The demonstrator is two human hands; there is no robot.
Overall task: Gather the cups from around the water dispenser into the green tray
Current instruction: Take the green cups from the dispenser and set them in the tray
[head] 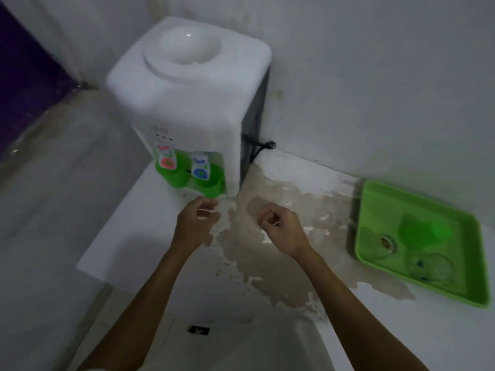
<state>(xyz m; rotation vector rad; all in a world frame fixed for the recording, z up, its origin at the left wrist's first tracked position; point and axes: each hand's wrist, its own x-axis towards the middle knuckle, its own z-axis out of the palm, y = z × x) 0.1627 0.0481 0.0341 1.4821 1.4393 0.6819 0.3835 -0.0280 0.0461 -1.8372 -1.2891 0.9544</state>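
Against the stained wall, a white water dispenser (187, 103) stands on the white tabletop (401, 330), its top socket without a bottle. Its two green taps (187, 172) carry stickers, a red ring on the one nearer the left edge and a blue ring on the other; small marks above them are too blurred to read, and no brand shows. A black cord (263, 147) trails from the grey back. Brown patches of worn surface spread over the tabletop between the dispenser and the green tray (375, 194), which lies well apart to the right, beside the wall. Clear cups (431, 265) sit in the tray, one seemingly green-tinted (420, 230); blur hides their exact count. Both forearms reach forward, bare. The left hand (198, 223) hovers just below the taps, fingers loosely curled, with something pale and thin between them that I cannot identify. The right hand (281, 226) is curled too, thumb and forefinger pinched on a small pale sliver.
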